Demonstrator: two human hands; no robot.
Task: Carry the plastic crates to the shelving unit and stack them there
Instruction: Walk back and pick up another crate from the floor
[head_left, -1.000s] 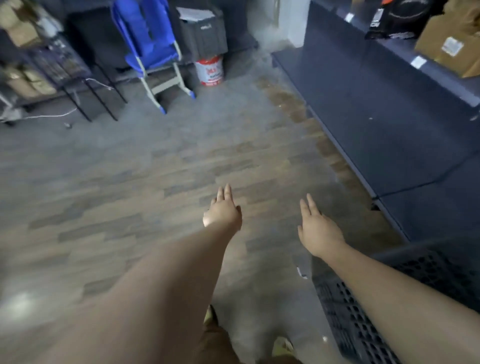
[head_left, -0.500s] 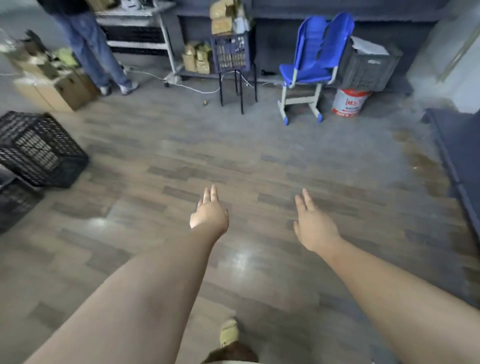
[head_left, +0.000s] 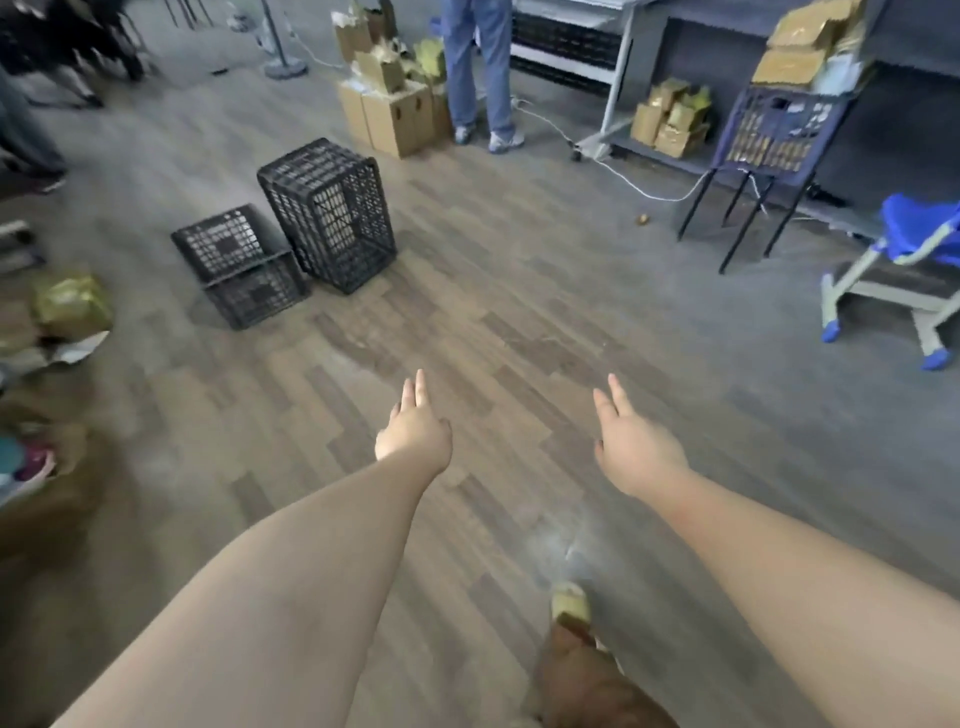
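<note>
Reaching forward, both hands empty: left hand (head_left: 414, 434) and right hand (head_left: 635, 448) held out over the wood floor (head_left: 519, 322), fingers straight and relaxed, gripping nothing, touching nothing. Below the right hand, a foot in a yellowish shoe (head_left: 570, 605) on the floor.

Two black plastic crates well ahead and left of the left hand, on the floor: tall crate (head_left: 328, 213) tipped up on its side, low crate (head_left: 240, 265) just beside it on its left, touching or nearly so, cannot tell which. Neither is near the hands.

Farther out past the crates, cardboard boxes (head_left: 395, 117) and a person in blue jeans (head_left: 480, 67) standing next to them. Ahead and right of the right hand, a dark rack on thin black legs (head_left: 776, 135), white cable (head_left: 639, 189) running along the floor under it, more yellow boxes (head_left: 670, 122) on a low shelf behind. Blue chair (head_left: 906, 260) far right of the right hand. Blurry bags and clutter (head_left: 62, 312) far left of the left hand.
</note>
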